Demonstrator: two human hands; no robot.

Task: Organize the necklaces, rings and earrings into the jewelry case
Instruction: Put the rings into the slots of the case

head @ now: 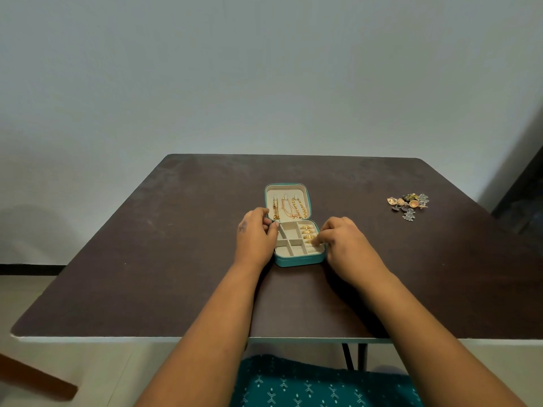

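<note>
Pinching, perhaps, right hand [342, 245] over ridged rings [308, 232].

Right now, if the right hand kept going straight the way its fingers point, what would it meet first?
The right hand points leftward into the jewelry case, fingertips at the ring slots. It would likely meet the gold rings first, though depth is hard to judge.

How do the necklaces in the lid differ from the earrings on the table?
The necklaces hang in separate rows inside the case lid; the earrings lie in a loose pile on the table, far to the right of the case. The necklaces are gold chains; the earrings mix gold, copper and grey pieces. Neither hand touches either.
</note>
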